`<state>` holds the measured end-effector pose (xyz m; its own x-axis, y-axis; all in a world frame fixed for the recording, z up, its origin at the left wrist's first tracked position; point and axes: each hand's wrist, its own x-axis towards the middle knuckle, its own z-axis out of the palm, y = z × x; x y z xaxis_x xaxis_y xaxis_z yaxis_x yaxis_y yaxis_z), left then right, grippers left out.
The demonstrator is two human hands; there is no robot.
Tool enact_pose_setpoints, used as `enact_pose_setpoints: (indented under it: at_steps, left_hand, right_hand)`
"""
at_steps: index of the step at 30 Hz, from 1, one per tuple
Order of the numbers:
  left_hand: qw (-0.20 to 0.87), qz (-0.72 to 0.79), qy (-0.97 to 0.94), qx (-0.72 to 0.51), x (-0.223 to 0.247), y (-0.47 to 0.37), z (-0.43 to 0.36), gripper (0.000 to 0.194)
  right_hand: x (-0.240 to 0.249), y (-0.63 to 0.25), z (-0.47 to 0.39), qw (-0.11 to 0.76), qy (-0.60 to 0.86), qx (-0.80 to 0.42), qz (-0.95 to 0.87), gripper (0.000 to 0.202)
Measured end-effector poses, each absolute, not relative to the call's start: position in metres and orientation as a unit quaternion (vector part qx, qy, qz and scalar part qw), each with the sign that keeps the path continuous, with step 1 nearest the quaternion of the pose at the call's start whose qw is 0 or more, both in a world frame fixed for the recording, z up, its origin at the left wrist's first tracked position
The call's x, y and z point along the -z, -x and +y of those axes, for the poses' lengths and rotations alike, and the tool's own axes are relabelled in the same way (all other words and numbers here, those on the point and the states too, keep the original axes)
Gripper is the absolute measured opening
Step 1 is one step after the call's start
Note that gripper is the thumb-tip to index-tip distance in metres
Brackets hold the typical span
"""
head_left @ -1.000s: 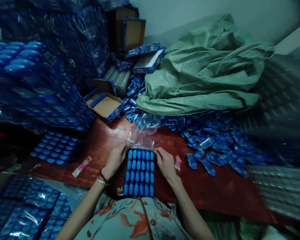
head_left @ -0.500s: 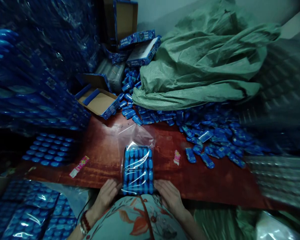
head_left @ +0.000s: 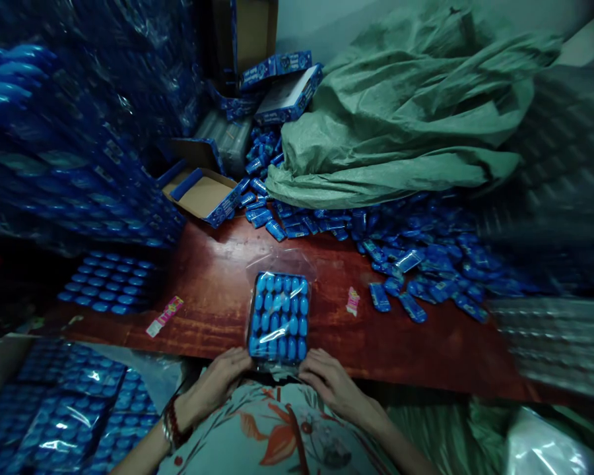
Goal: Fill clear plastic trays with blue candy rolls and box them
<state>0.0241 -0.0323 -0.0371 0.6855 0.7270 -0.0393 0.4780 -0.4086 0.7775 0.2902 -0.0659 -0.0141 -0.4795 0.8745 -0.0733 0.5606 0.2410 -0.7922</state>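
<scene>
In front of my body lies a tray of blue oval pieces (head_left: 278,316), set in rows inside a clear plastic bag (head_left: 283,261). The bag's far end stretches past the tray onto the table. At the tray's near left corner, my left hand (head_left: 228,373) has its fingers curled on the bag's edge. My right hand (head_left: 329,379) pinches the bag near the opposite corner, fingers bent together. Loose film shows between both hands, below the tray. The fingertips are partly hidden.
Small blue packets (head_left: 426,264) are heaped along the back and right of the brown table (head_left: 202,323), under a green sack (head_left: 400,132). An open carton (head_left: 202,194), another blue tray (head_left: 106,282) and stacked bagged trays (head_left: 64,409) are at left. Clear trays (head_left: 559,340) stand right.
The tray sits slightly farther from my body, with more film showing at its near end and less bag beyond its far end. My hands have drawn in close to its near corners. The view shifted slightly.
</scene>
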Motion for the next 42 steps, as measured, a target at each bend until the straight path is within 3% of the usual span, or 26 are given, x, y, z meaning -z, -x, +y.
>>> enact_pose_setpoints:
  at_steps: [4, 7, 12, 15, 17, 19, 23, 29, 35, 37, 42]
  left_hand:
    - [0.420, 0.394, -0.789, -0.216, 0.044, -0.034, -0.003, 0.026]
    - [0.375, 0.421, -0.795, -0.226, 0.051, -0.028, 0.002, 0.025]
    - [0.236, 0.487, -0.814, -0.211, 0.061, -0.015, -0.021, 0.017]
    - [0.191, 0.572, -0.778, -0.175, 0.064, -0.027, -0.022, 0.038]
    - [0.178, 0.588, -0.778, -0.128, 0.064, -0.039, -0.013, 0.035]
    - [0.197, 0.563, -0.799, -0.073, 0.062, -0.047, 0.000, 0.016]
    - [0.240, 0.489, -0.838, -0.024, 0.047, -0.050, 0.024, 0.021]
    - [0.247, 0.416, -0.865, -0.132, -0.036, -0.046, 0.068, 0.025]
    - [0.013, 0.487, -0.844, -0.225, -0.123, -0.055, 0.125, 0.024]
    - [0.046, 0.489, -0.817, -0.300, -0.127, -0.058, 0.140, 0.023]
    - [0.311, 0.456, -0.647, -0.526, -0.114, -0.064, 0.164, 0.022]
  right_hand:
    - [0.032, -0.276, -0.044, 0.337, 0.530, -0.347, -0.696, 0.021]
    - [0.044, -0.277, -0.043, 0.419, 0.572, -0.287, -0.645, 0.020]
    - [0.056, -0.290, -0.070, 0.327, 0.548, -0.175, -0.750, 0.006]
    - [0.063, -0.290, -0.067, 0.285, 0.598, -0.075, -0.745, 0.036]
    - [0.068, -0.287, -0.054, 0.268, 0.617, -0.050, -0.738, 0.034]
    - [0.072, -0.284, -0.039, 0.285, 0.604, -0.059, -0.742, 0.022]
    - [0.072, -0.285, -0.016, 0.343, 0.548, -0.078, -0.759, 0.034]
    - [0.001, -0.296, 0.023, 0.403, 0.560, -0.091, -0.718, 0.030]
    - [-0.094, -0.312, 0.086, 0.420, 0.589, -0.092, -0.685, 0.026]
    - [-0.100, -0.314, 0.103, 0.474, 0.575, -0.138, -0.653, 0.023]
    - [-0.091, -0.312, 0.128, 0.612, 0.484, -0.330, -0.531, 0.023]
